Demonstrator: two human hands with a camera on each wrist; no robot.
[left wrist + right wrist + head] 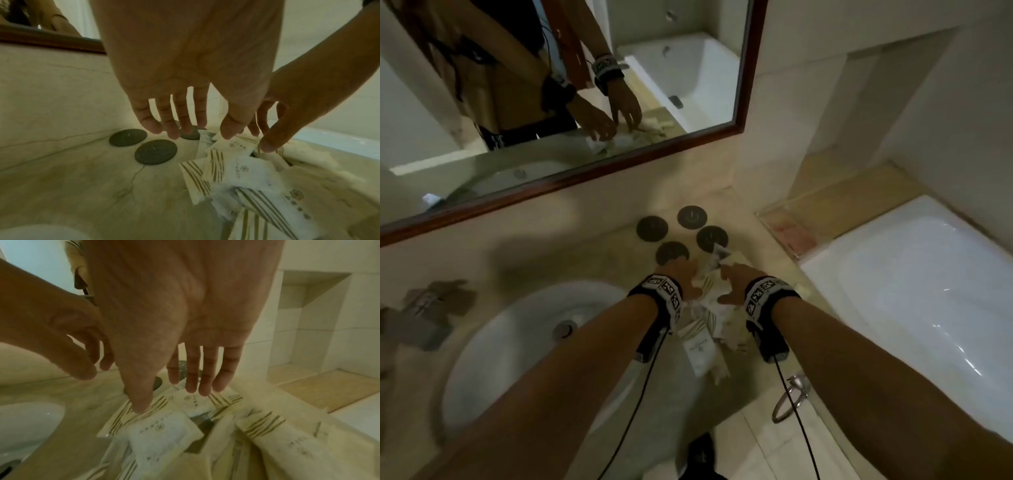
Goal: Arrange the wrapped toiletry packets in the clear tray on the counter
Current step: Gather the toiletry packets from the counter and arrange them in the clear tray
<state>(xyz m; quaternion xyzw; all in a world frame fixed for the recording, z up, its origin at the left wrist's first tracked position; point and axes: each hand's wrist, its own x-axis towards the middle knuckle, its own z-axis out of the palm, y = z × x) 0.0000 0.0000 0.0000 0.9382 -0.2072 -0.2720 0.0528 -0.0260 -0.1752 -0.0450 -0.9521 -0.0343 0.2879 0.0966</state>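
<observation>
Beige marble forms the table that carries a loose heap of white paper-wrapped toiletry packets with olive stripes, lying between the white oval sink basin and the white bathtub. The clear tray is hard to make out under the heap; a faint transparent edge may show at the pile's near side in the right wrist view, but this cannot be confirmed.

The left hand is held over the far left part of the heap, fingers straight and slightly spread, holding nothing. The right hand is held just beside it over the far right part, fingers straight and pointing down (the thumb tip appears to touch a striped packet), with nothing gripped.

Four dark round discs lie flat on the table behind the heap, near the wall. A wood-framed mirror hangs above the table. A chrome ring holder projects below the table's front edge. Black wrist bands with printed markers sit on both forearms, with black cables trailing down.
</observation>
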